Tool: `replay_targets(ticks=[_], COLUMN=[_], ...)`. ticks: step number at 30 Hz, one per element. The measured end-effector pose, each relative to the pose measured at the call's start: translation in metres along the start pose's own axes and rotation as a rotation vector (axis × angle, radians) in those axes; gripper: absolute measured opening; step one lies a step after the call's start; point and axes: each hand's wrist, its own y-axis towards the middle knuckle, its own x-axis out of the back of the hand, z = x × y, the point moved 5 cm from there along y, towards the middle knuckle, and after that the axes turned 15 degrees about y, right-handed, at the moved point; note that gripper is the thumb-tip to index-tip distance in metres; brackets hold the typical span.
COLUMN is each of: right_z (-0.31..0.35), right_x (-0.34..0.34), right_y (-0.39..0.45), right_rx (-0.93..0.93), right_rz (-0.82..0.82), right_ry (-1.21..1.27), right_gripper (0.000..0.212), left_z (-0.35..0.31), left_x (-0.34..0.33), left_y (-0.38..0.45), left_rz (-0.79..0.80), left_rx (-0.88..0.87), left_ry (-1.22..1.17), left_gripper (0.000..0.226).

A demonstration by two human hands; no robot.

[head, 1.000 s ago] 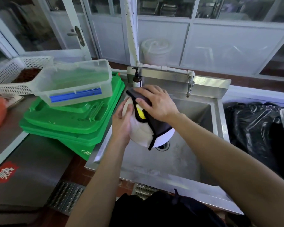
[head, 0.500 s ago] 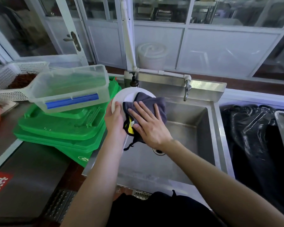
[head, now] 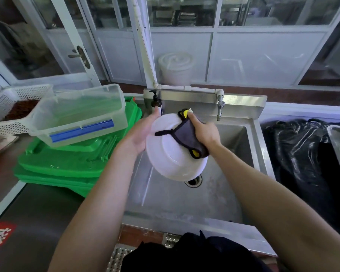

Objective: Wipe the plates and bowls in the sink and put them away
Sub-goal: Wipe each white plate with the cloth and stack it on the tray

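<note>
- Half a second ago the round white plate (head: 171,154) faced the camera with the grey cloth spread flat on its inner face; it now shows its underside with the raised foot ring, tilted above the steel sink basin (head: 185,195).
- Since then the right hand (head: 203,132) has gone from lying flat with spread fingers to a curled grip on the bunched grey cloth with black edging and yellow patches (head: 186,134), pressed against the plate's upper right edge.
- The left hand (head: 140,132) now supports the plate's left rim with its palm and fingers behind it, the fingers reaching up toward the sink's back wall; how far they curl round the rim cannot be told.
- The plate is held in the air over the drain (head: 193,180), clear of the basin floor.
- A dark brown pump bottle (head: 155,101) stands at the sink's back left corner, just beyond the left fingertips; a metal tap (head: 220,107) hangs from the back wall to the right.
- On the worktop to the left lies a stack of green plastic trays (head: 67,163) with a clear plastic tub with a blue strip (head: 79,114) on top, and a white lattice basket (head: 10,107) behind.
- Black plastic sheeting (head: 298,154) covers the area right of the sink.
</note>
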Motion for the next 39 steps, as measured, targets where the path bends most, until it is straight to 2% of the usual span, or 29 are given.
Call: replay_targets(ticks=[1, 2, 4, 6, 8, 10, 13, 15, 16, 18, 21, 25, 28, 33, 34, 36, 39], right_z=[-0.014, -0.027, -0.054, -0.077, -0.087, -0.09, -0.083, -0.066, -0.052, -0.017, 0.024, 0.04, 0.031, 0.011, 0.006, -0.008, -0.021], right_x=[0.003, 0.006, 0.012, 0.014, 0.012, 0.011, 0.01, 0.015, 0.017, 0.013, -0.006, -0.037, -0.045, -0.039, -0.036, -0.031, -0.025], right_y=[0.0, -0.001, 0.002, 0.004, -0.005, -0.013, -0.017, -0.012, -0.008, -0.004, 0.001, -0.022, -0.046, -0.07, -0.073, -0.077, -0.076], right_rx=[-0.094, -0.184, -0.342, -0.45, -0.476, -0.458, -0.418, -0.295, -0.189, 0.059, 0.47, 0.877, 1.017, 1.094, 1.125, 1.188, 1.305], right_rz=[-0.035, -0.075, -0.18, -0.269, -0.282, -0.277, -0.239, -0.235, -0.22, -0.143, 0.014, 0.24, 0.378, 0.491, 0.507, 0.539, 0.51], right_ry=[0.132, 0.273, 0.536, 0.696, 0.75, 0.716, 0.635, 0.45, 0.36, 0.242, -0.023, -0.411, -0.509, -0.596, -0.62, -0.699, -0.713], right_gripper=[0.083, 0.091, 0.099, 0.09, 0.077, 0.07, 0.081, 0.089, 0.083, 0.066, 0.065, 0.06, 0.061, 0.068, 0.07, 0.072, 0.064], left_z=[-0.009, -0.015, -0.008, 0.015, 0.033, 0.034, 0.036, 0.036, 0.035, 0.027, 0.02, 0.023, 0.027, 0.034, 0.035, 0.039, 0.041], left_x=[-0.002, -0.006, -0.016, -0.037, -0.056, -0.063, -0.061, -0.054, -0.051, -0.046, -0.047, -0.035, -0.019, -0.021, -0.023, -0.018, -0.008], left_y=[0.002, 0.004, 0.001, -0.006, -0.006, -0.008, -0.012, -0.013, -0.011, -0.008, -0.003, 0.007, 0.014, 0.016, 0.015, 0.015, 0.024], left_rz=[0.049, 0.032, -0.127, -0.248, -0.337, -0.451, -0.521, -0.506, -0.491, -0.453, -0.41, -0.527, -0.519, -0.41, -0.383, -0.436, -0.513], left_rx=[0.001, -0.012, -0.049, -0.117, -0.207, -0.314, -0.295, -0.274, -0.271, -0.283, -0.292, -0.119, 0.011, 0.144, 0.185, 0.241, 0.225], left_ry=[-0.048, -0.117, -0.292, -0.314, -0.199, -0.054, -0.051, -0.066, -0.063, -0.01, -0.067, -0.198, -0.3, -0.519, -0.52, -0.436, -0.398], left_gripper=[0.07, 0.072, 0.062, 0.047, 0.039, 0.044, 0.048, 0.053, 0.053, 0.051, 0.036, 0.027, 0.025, 0.028, 0.032, 0.039, 0.036])
